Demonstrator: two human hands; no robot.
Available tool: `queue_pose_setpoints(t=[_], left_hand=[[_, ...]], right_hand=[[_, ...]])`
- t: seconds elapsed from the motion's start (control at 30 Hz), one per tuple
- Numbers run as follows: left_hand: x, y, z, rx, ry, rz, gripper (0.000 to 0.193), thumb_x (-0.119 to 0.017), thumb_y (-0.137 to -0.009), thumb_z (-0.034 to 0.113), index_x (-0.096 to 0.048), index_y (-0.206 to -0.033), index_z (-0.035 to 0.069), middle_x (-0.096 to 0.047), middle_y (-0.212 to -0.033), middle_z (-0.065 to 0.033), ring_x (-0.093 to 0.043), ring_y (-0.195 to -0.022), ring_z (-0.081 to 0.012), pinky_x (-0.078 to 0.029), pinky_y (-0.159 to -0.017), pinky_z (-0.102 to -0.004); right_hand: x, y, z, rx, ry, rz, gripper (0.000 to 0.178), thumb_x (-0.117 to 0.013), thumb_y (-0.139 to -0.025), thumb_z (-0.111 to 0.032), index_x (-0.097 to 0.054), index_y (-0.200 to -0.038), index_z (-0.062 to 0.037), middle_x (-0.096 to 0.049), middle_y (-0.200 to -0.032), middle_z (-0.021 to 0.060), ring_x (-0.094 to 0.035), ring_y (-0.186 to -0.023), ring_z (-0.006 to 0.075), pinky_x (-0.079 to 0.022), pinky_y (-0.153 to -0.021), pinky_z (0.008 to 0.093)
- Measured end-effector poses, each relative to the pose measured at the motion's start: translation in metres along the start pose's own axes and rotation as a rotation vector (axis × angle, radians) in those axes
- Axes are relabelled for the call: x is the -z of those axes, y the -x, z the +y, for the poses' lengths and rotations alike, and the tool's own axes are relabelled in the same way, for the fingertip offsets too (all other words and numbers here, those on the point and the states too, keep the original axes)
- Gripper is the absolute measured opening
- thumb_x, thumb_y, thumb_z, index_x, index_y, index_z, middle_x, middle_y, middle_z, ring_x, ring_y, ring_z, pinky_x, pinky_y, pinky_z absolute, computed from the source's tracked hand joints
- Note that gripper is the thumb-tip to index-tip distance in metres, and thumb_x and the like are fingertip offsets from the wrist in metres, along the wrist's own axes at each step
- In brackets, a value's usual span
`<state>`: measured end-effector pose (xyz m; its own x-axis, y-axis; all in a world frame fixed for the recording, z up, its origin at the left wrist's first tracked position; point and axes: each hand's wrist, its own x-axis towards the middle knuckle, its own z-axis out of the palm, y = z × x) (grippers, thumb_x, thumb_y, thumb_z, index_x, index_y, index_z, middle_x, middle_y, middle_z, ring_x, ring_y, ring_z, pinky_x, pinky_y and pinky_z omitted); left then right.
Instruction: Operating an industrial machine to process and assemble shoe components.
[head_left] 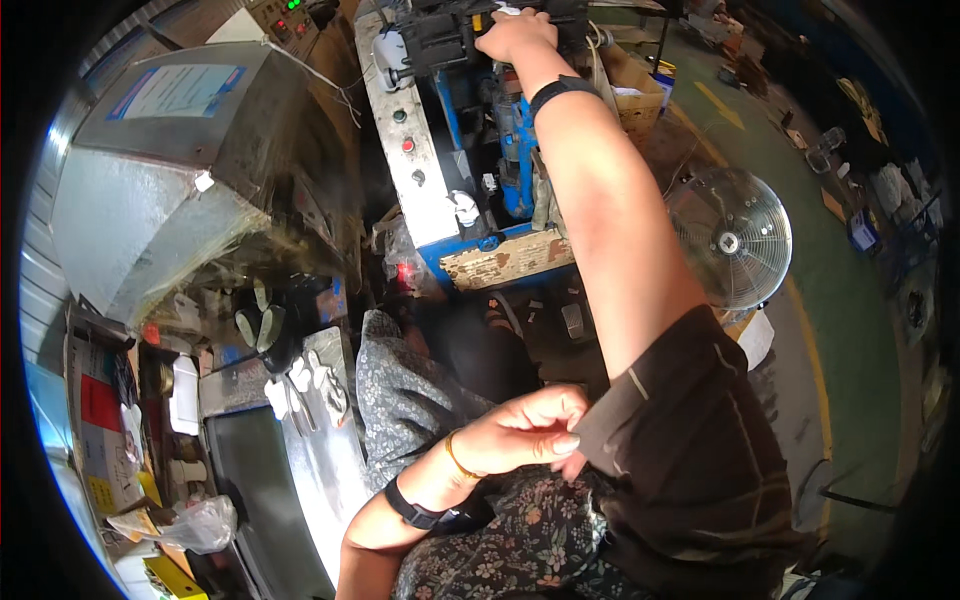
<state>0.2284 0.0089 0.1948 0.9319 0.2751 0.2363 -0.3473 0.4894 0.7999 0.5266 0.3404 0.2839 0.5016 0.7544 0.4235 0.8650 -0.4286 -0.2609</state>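
My left hand (525, 432) is bent in front of my body, thumb and fingers closed on the edge of the dark brown sleeve (690, 430) of my right arm. A yellow bangle and a dark band are on that wrist. Stretched far forward, my right hand (518, 36) rests on the black top part of a machine (440, 38), its fingers apart. A small white thing (508, 10) shows by its fingertips, too little of it to name. Below the hand are the machine's blue column (518, 160) and a white panel (420, 190) with a red button (408, 146).
A wire-guard fan (730, 240) stands right of my arm. A cardboard box (635, 90) is behind it. At left are a grey metal hood (150, 200), white gloves (325, 385) on a metal surface, a white bottle (184, 395) and a plastic bag (205, 525).
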Motion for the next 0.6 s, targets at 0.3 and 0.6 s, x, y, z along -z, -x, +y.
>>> queue_pose_setpoints(t=[0.3, 0.6], left_hand=[[0.02, 0.011, 0.028, 0.232, -0.207, -0.046, 0.015, -0.054, -0.103, 0.019, -0.044, -0.099, 0.008, -0.04, -0.083, 0.0054, -0.035, -0.07, -0.0032, -0.033, -0.058, -0.0205], [0.031, 0.056, 0.007, 0.362, -0.021, -0.137, 0.042, -0.056, -0.101, 0.014, -0.042, -0.14, 0.008, -0.057, -0.129, -0.0104, -0.057, -0.101, -0.0115, -0.048, -0.087, -0.0266]], right_hand=[[0.021, 0.03, -0.001, -0.003, -0.085, -0.013, 0.056, -0.057, -0.083, -0.037, -0.058, -0.133, -0.0138, -0.044, -0.147, 0.0166, -0.042, -0.133, 0.0369, -0.039, -0.108, 0.0462], [-0.002, 0.068, 0.005, 0.061, 0.072, -0.068, 0.075, -0.066, -0.075, -0.045, -0.046, -0.143, -0.0209, -0.04, -0.144, 0.0214, -0.042, -0.13, 0.0421, -0.04, -0.105, 0.0486]])
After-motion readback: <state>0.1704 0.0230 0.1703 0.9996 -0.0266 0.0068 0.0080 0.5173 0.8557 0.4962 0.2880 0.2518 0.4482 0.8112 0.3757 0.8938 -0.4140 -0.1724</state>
